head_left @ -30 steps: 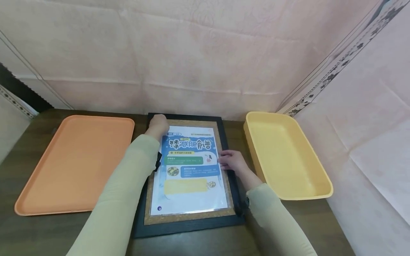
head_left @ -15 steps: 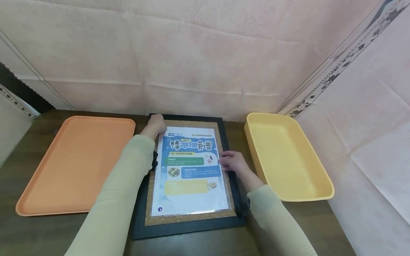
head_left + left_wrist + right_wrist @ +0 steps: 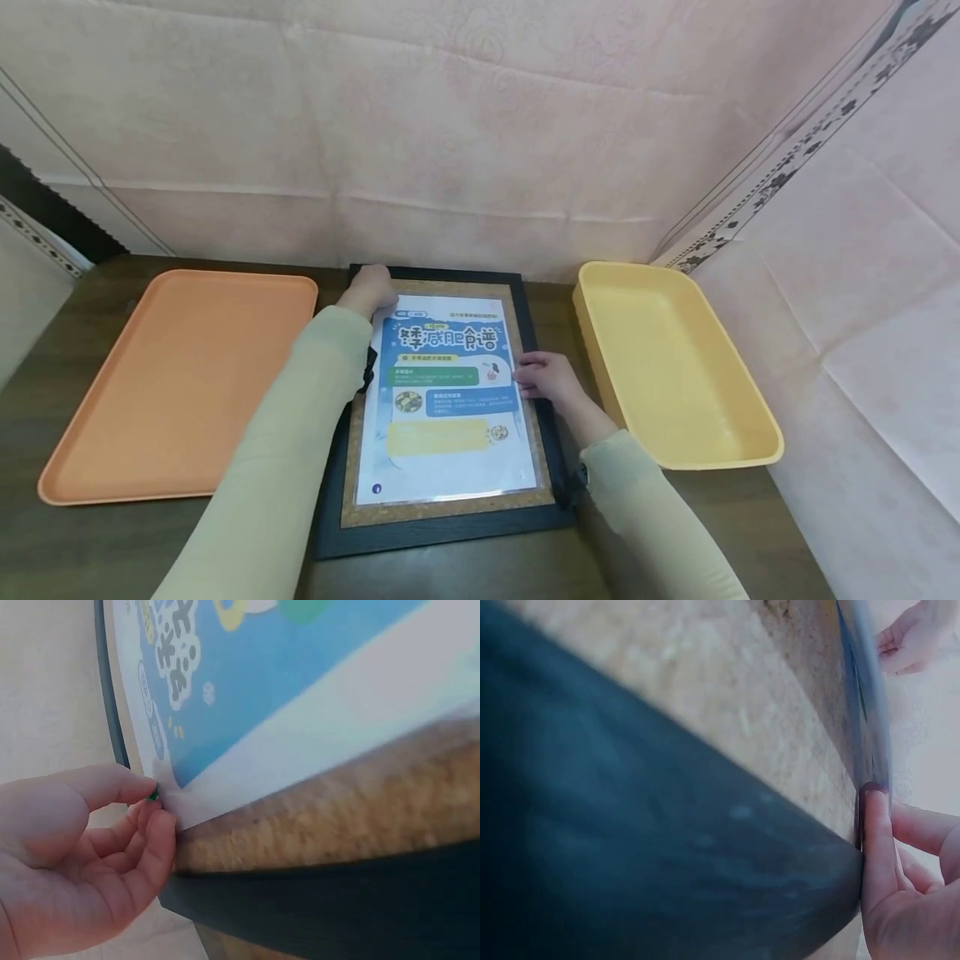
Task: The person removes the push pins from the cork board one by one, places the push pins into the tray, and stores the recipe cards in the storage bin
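A blue and white printed poster [image 3: 442, 450] lies over a cork board [image 3: 352, 500] with a black frame [image 3: 450, 533]. At the poster's top left corner, my left hand [image 3: 370, 289] pinches a small green push pin [image 3: 154, 793] between thumb and fingertips. The pin is mostly hidden by the fingers, and its tip does not show. On the right edge, my right hand [image 3: 550, 379] pinches the poster about halfway down. There the sheet's edge stands slightly off the cork in the right wrist view, with a fingertip [image 3: 875, 796] at it.
An orange tray [image 3: 180, 383] lies on the wooden table [image 3: 450, 575] to the left of the board. A deep yellow bin [image 3: 667, 367] stands to the right, close by my right forearm. Pale cloth [image 3: 450, 150] hangs behind the table.
My left hand has shifted slightly left and back right at the poster's top left corner. My right hand keeps its hold on the right edge.
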A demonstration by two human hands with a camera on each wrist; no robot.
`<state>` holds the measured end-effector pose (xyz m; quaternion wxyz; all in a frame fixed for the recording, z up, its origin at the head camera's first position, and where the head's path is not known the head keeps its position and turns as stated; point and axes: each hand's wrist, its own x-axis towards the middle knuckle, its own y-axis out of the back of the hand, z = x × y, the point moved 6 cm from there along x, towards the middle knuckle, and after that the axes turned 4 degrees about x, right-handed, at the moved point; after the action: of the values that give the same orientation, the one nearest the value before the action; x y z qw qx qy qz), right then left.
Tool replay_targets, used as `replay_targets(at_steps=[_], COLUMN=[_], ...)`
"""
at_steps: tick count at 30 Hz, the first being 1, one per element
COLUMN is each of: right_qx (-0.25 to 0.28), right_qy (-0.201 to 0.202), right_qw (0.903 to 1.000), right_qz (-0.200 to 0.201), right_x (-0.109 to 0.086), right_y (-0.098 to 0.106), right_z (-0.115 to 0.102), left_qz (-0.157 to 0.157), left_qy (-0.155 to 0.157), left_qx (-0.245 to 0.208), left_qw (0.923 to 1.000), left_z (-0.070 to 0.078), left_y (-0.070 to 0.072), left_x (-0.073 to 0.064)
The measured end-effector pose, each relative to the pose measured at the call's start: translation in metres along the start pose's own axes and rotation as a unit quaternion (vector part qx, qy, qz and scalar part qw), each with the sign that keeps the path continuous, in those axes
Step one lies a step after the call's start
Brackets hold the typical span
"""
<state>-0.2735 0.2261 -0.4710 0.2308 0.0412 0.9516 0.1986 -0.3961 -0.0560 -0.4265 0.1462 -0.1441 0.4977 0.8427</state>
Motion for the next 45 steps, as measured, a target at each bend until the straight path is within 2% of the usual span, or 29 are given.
replay_targets(at_steps=[5,10,19,29,35,42,45], right_qx=[0.0,0.0,0.0,0.004,0.007,0.007,0.003], right_qy=[0.001,0.0,0.003,-0.003,-0.004,0.008,0.002], right_qw=[1.0,1.0,0.9999,1.0,0.9999,0.9999,1.0], right_qz=[-0.002,-0.004,-0.011,-0.008,-0.007,-0.011,-0.007], right_x=[-0.001,0.0,0.0,0.002,0.002,0.003,0.004], right_y=[0.0,0.0,-0.001,0.001,0.001,-0.001,0.001], right_z=[0.001,0.001,-0.001,0.0,0.0,-0.002,0.0], left_qz=[-0.005,0.01,0.006,0.023,0.026,0.015,0.017], left_qy=[0.022,0.038,0.063,0.024,0.002,-0.018,-0.025], left_qx=[0.002,-0.003,-0.027,0.023,0.058,0.068,0.052], left_qw=[0.9997,0.9992,0.9976,0.9992,0.998,0.9974,0.9982], left_z=[0.004,0.008,0.002,0.004,0.002,0.003,0.0], left_y=[0.001,0.002,0.008,-0.002,0.0,0.005,0.003], left_x=[0.0,-0.004,0.003,0.002,0.003,0.002,0.006])
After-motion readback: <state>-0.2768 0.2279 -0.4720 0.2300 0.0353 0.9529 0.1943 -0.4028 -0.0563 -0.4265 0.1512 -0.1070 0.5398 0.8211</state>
